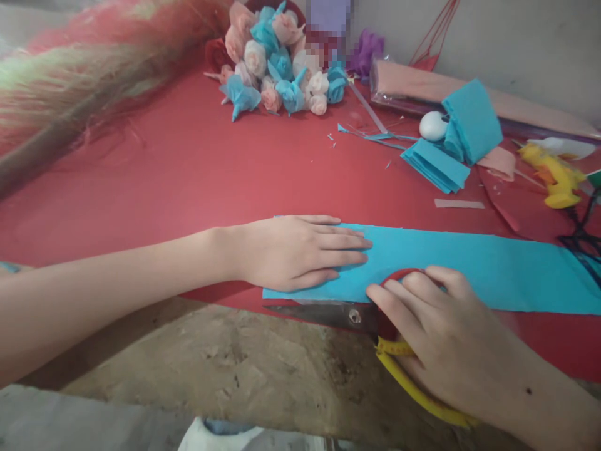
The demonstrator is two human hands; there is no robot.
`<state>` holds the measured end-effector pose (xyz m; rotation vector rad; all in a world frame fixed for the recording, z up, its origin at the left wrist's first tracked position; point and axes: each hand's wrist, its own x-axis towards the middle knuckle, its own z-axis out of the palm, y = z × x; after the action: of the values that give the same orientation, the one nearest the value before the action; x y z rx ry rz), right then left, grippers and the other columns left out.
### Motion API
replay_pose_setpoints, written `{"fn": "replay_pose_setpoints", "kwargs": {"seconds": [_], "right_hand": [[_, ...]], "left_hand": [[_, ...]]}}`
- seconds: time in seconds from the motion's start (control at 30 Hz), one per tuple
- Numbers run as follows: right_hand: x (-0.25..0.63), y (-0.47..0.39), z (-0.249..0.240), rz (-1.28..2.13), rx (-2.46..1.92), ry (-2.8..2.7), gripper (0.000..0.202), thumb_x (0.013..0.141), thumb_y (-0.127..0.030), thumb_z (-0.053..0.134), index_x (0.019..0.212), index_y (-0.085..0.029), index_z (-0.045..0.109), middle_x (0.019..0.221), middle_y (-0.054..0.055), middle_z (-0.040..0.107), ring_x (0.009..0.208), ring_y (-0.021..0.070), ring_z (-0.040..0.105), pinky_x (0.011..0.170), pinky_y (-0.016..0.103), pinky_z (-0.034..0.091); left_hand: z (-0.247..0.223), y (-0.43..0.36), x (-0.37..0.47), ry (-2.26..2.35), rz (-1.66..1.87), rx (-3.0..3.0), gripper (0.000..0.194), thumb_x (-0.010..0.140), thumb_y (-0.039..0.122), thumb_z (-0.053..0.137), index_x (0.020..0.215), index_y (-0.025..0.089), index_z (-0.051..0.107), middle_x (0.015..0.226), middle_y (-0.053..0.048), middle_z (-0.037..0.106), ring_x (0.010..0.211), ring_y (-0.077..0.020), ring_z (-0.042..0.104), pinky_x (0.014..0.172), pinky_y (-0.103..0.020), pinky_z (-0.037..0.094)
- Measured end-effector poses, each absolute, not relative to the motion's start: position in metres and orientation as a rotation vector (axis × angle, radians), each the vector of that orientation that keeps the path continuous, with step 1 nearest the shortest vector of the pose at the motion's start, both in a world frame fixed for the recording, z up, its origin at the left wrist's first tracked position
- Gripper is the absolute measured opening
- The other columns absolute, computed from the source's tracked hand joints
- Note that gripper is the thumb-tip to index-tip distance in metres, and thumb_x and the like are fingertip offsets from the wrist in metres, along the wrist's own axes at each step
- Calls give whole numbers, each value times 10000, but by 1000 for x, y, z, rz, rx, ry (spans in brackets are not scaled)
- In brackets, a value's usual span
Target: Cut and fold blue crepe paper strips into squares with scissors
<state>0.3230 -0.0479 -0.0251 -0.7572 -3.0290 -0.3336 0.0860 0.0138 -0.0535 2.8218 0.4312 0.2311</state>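
In the head camera's view, the far end of a bright blue paper strip runs out of frame at right, under a tangle of black cable; a pixelated patch masks whatever stands behind the paper flowers, and the right hand covers much of the handles of a pair of scissors, leaving it hard to tell how far the blades are parted.

The left hand lies flat, palm down, on the strip's left end, fingers extended and slightly spread, its forearm crossing from the left edge; the right hand, well clear of its partner's wrist but near its fingertips, is curled around the scissors, one loop red, the other bound in yellow; the dark metal blades point left, just beside the strip's near edge.

The strip is long, smooth and flat, lying along the near side of a red tabletop covering, above a mottled brown surface; beyond sit folded blue paper squares, a glossy white egg-shaped object, a yellow glue gun and, upper left, shaggy pink and pale-green fibres, blurred.
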Motion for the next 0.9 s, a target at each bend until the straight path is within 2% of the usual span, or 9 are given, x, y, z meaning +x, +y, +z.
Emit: {"fn": "replay_pose_setpoints", "kwargs": {"seconds": [0.23,0.43,0.63,0.8,0.9], "right_hand": [[311,-41,-26,-321,-658,-3017,231,770,-65,424,917,-115,594,657,48,575,659,212,458,667,370,326],[314,-48,-21,-482,-545,-2936,245,834,-37,396,902,-134,610,614,26,594,607,171,466,669,347,330],[314,-50,-25,-410,-632,-2977,292,782,-39,398,990,-104,591,691,54,631,641,192,480,707,363,342],[312,-50,-26,-363,-726,-3018,343,749,-147,471,1079,-101,554,752,67,632,709,221,472,728,377,342],[308,-49,-26,-364,-727,-3035,369,730,-156,480,1087,-96,552,756,69,616,707,225,459,701,381,336]], "left_hand": [[-55,14,85,435,269,2806,443,972,281,292,1362,123,430,1478,-103,343,1379,-186,301,1150,-363,210],[-52,13,86,425,269,2795,440,964,271,307,1348,110,450,1471,-117,351,1373,-198,314,1145,-371,228],[-53,13,86,437,231,2815,447,968,276,292,1359,111,433,1480,-112,337,1384,-183,288,1151,-357,210],[-52,13,86,418,250,2836,456,972,262,278,1358,78,435,1476,-123,342,1376,-203,306,1146,-368,213],[-53,12,86,416,258,2837,459,972,262,279,1361,72,429,1476,-126,342,1374,-208,309,1147,-369,212]]}}
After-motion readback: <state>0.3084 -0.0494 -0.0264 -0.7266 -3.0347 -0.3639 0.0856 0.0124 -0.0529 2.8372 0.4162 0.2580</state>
